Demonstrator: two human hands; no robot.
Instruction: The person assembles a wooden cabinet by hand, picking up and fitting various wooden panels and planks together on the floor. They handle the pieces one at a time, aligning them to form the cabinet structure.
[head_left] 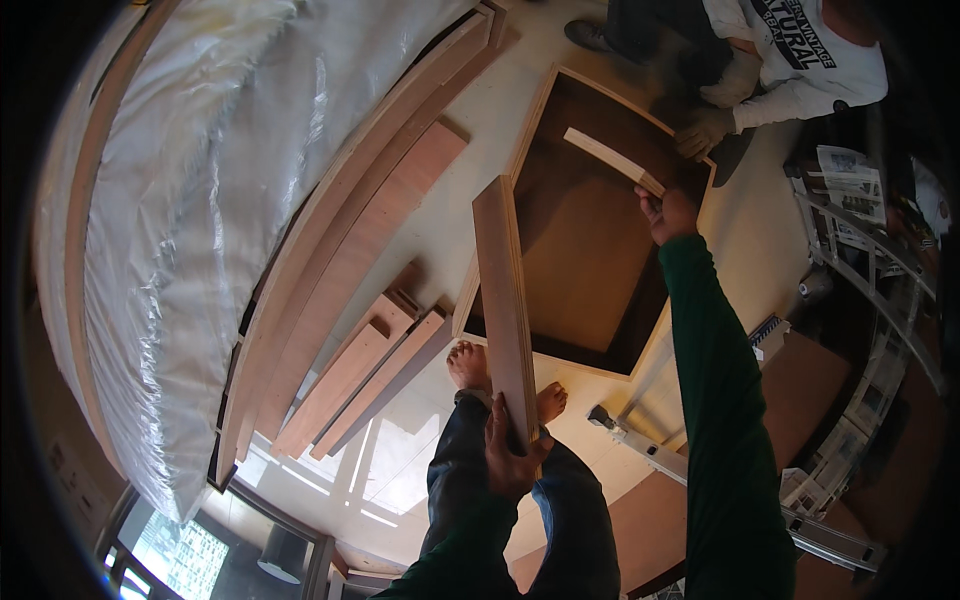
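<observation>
Between my feet and the box, my left hand [512,458] grips the near end of a long plywood board [503,305]. The board's far end reaches over the left edge of a large open wooden box [580,270] with a dark inside. My right hand [668,213], arm stretched out, is closed on the near end of a short pale wood strip [605,155], held above the box. Across the box a co-worker [800,70] crouches, one gloved hand [706,135] at the box's far right corner.
A plastic-wrapped mattress-like bulk [220,160] in a wooden frame fills the left. Loose boards [365,370] lie on the floor beside it. To the right are a metal ladder [870,240] and a long metal rail [650,452]. A window [185,555] shows at lower left.
</observation>
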